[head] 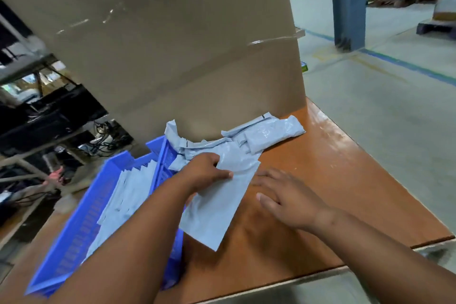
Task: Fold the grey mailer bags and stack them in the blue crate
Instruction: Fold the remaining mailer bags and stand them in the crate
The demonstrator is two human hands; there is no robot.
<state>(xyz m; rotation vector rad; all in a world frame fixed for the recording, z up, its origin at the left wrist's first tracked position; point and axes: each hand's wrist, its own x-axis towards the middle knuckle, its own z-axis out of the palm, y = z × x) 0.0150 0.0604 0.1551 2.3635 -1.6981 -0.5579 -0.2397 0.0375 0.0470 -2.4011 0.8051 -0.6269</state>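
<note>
Grey mailer bag (217,202) lay between the hands, long axis running away from the person: left hand (206,171) pinched its far-left edge, right hand (283,195) rested flat, fingers straight, touching its right edge; blue crate (81,224) just left.

One cam only, head-mounted, wide-angle, looking fwd and down from just above the person's own arms. Both forearms run in from the bottom edge, so the view sits close over the work. The left hand (206,170) and right hand (287,198) land near centre frame. The brown table (333,180) fills the lower middle, blue crate (81,227) at lower left. A tall cardboard box (160,39) blocks most of the upper view. Past its right edge the cam sees the warehouse floor (382,111) and a blue pillar (349,2). Edges bend and blur. No second view, so nothing shared.
</note>
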